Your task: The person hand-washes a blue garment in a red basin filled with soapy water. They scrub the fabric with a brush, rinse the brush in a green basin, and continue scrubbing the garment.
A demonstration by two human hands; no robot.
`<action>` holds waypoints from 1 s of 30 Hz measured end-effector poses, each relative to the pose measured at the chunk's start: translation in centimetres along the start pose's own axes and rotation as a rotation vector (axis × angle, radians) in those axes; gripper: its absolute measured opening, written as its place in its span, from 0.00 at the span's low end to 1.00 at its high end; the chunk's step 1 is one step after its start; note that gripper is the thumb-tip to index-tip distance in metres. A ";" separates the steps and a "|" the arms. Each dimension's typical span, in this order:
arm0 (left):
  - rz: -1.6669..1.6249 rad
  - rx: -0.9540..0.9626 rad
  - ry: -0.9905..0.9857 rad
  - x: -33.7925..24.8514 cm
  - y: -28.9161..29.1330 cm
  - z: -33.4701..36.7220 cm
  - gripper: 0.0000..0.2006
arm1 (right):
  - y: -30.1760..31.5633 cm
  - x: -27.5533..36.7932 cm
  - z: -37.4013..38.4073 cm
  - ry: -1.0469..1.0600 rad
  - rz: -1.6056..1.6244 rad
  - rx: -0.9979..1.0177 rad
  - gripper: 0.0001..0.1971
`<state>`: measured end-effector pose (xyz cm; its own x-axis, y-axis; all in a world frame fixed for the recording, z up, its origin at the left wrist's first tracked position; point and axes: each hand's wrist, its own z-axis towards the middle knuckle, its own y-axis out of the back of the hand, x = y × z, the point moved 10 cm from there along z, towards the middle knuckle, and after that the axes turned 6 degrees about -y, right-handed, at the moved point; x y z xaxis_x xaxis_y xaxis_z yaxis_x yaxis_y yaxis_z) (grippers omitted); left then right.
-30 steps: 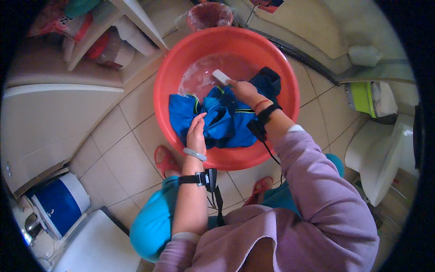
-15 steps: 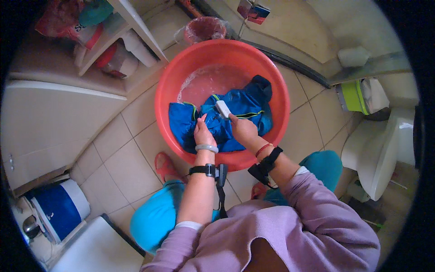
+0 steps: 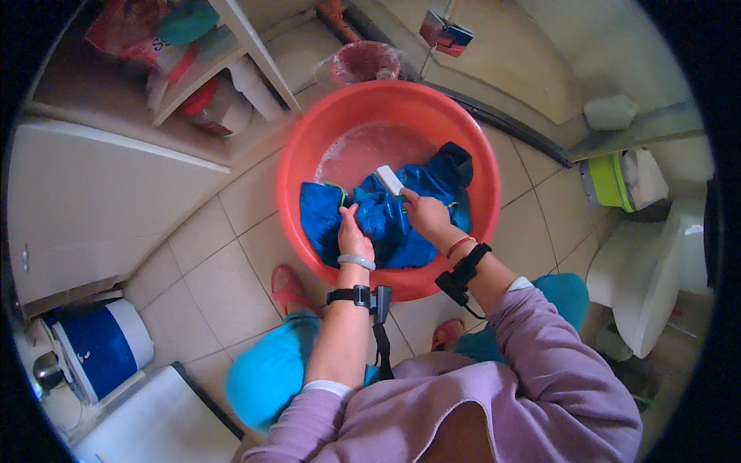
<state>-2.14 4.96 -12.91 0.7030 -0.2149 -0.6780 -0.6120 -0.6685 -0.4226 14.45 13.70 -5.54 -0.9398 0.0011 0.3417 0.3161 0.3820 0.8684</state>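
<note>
A blue jacket-like garment (image 3: 397,235) with yellow-green trim lies wet in a large orange-red plastic tub (image 3: 290,181). My right hand (image 3: 429,217) is closed round the end of a white scrubbing brush (image 3: 389,180), whose head rests on the cloth. The bristles are hidden underneath. On the left side of the garment, my left hand (image 3: 355,233) grips a bunched fold, its fingers partly hidden by the cloth. Cloudy, sudsy water (image 3: 370,147) shows at the tub's far side.
Behind the tub stands a small lined red bin (image 3: 365,63). A white cabinet (image 3: 116,208) is at the left, a toilet (image 3: 644,278) at the right. Near the right wall sits a green and white box (image 3: 614,181). My red sandals (image 3: 292,287) rest on the tiles close to the tub.
The brush in my right hand has slid away from me across the garment. My left hand keeps its place on the cloth. The whole view has shifted slightly.
</note>
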 end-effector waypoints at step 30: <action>0.483 -0.181 0.001 1.9 4.6 0.7 0.21 | 4.8 -1.4 1.1 -0.058 -0.139 0.085 0.14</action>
<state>-3.92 1.96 -16.55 0.3559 -0.5305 -0.7694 -0.7943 -0.6054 0.0500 17.09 16.59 -2.26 -0.9805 -0.0053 0.1966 0.1723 0.4591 0.8715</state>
